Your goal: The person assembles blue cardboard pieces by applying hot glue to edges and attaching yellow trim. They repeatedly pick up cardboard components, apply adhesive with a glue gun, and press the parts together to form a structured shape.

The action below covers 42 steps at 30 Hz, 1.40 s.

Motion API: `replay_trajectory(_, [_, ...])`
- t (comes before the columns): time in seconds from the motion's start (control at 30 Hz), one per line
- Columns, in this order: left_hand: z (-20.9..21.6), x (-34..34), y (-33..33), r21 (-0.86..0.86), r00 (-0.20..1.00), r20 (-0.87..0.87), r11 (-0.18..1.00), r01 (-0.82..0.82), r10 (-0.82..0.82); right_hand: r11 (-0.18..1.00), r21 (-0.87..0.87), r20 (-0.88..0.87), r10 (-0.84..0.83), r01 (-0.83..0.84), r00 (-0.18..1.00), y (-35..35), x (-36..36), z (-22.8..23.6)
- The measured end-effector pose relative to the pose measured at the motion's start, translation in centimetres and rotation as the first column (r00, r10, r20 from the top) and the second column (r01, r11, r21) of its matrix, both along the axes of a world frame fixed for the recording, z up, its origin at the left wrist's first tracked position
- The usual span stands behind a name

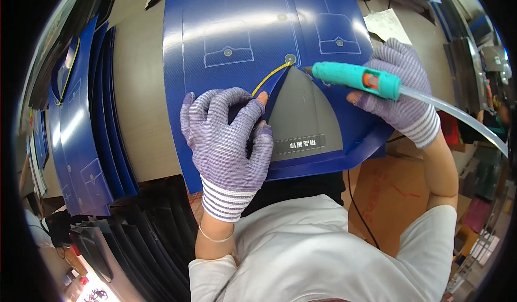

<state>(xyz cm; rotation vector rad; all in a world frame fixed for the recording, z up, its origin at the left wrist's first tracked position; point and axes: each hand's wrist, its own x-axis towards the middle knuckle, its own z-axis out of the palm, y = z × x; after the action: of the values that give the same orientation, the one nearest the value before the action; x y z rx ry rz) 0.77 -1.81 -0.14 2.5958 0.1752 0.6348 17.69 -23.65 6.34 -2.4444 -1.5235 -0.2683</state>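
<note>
Gripping one teal glue gun (350, 80), a gloved right hand (410, 86) is wrapping firmly around it over the right side of one blue panel (269, 38). Left of the panel's grey inset (307, 110), a gloved left hand (223, 135) is curling, thumb and forefinger pinching a flap (276, 84). One yellow strip (265, 80) is running toward the lowest of three centre buttons (290, 59); two printed pockets (228, 49) are flanking them. Several dark-blue sheets (75, 135) are standing left of the panel; one white sheet (394, 26) is lying at its upper right.
</note>
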Motion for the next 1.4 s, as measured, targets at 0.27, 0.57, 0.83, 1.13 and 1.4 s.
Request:
replay_trajectory(0.27, [0.4, 0.1, -0.3, -0.009, 1.000, 0.031, 1.000, 0.008, -0.007, 0.991, -0.132, 0.063, -0.001, 0.009, 0.998, -1.9, -0.9, 1.1])
replay_trajectory(0.57, [-0.2, 0.1, -0.1, -0.010, 1.000, 0.029, 1.000, -0.005, 0.006, 0.994, -0.111, 0.000, 0.007, -0.007, 1.000, -1.7, -0.2, 0.9])
replay_trajectory(0.83, [0.2, 0.1, -0.4, -0.020, 0.999, 0.038, 1.000, -0.001, 0.002, 0.967, -0.246, -0.055, -0.088, 0.072, 0.995, -4.4, -2.1, 1.9])
replay_trajectory(1.13, [-0.5, 0.1, 0.0, -0.026, 0.998, 0.063, 1.000, 0.006, -0.005, 0.935, -0.351, -0.045, 0.032, -0.046, 0.998, -2.9, -0.2, 3.5])
replay_trajectory(1.4, [-0.3, 0.0, -0.1, 0.001, 0.998, 0.063, 1.000, 0.030, -0.030, 0.934, -0.351, -0.192, 0.000, -0.068, 0.981, -5.1, -1.5, 3.0])
